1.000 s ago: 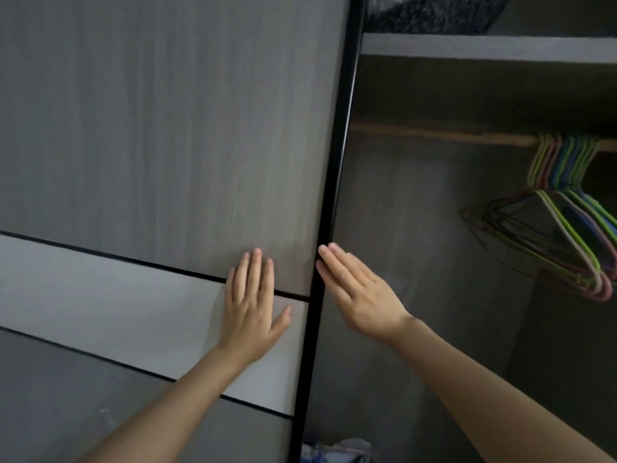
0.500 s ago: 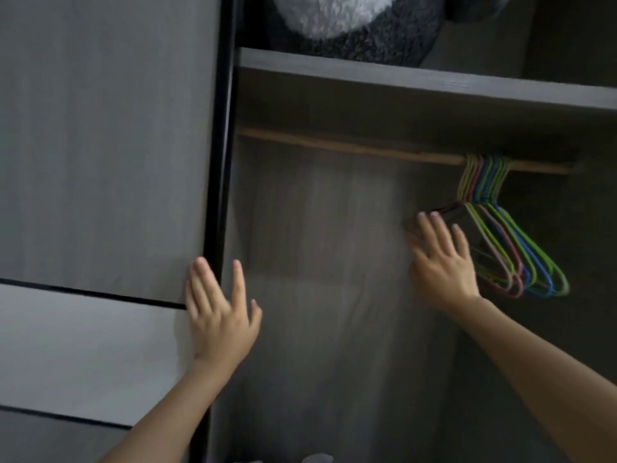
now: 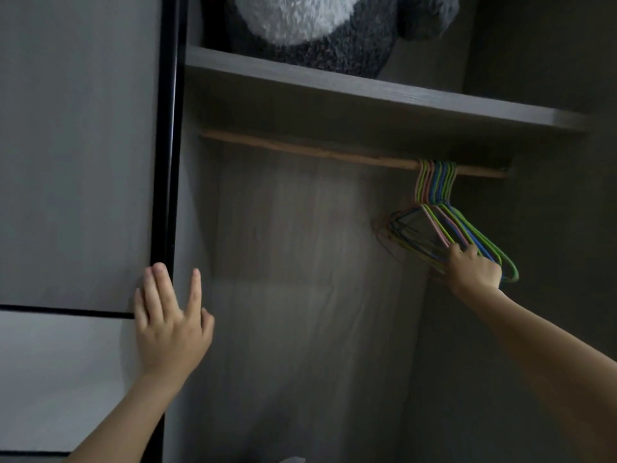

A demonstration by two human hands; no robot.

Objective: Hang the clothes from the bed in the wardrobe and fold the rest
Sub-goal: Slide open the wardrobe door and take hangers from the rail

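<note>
The wardrobe stands open, its grey sliding door (image 3: 76, 155) pushed to the left. A wooden rail (image 3: 300, 150) runs under the shelf. At the rail's right end hangs a bunch of several coloured wire hangers (image 3: 437, 188) in green, pink and blue. My right hand (image 3: 474, 269) has its fingers curled round the lower wires of that bunch. My left hand (image 3: 170, 322) lies flat with straight fingers against the door's black edge. No clothes are in view.
A grey shelf (image 3: 367, 91) above the rail carries a fluffy grey and white plush thing (image 3: 314, 25). The wardrobe's back panel (image 3: 300, 262) is bare left of the hangers. A dark side wall closes the compartment at the right.
The door has slid further left under my left hand. My right hand left the door edge, reached right to the hangers and has curled round their lower wires.
</note>
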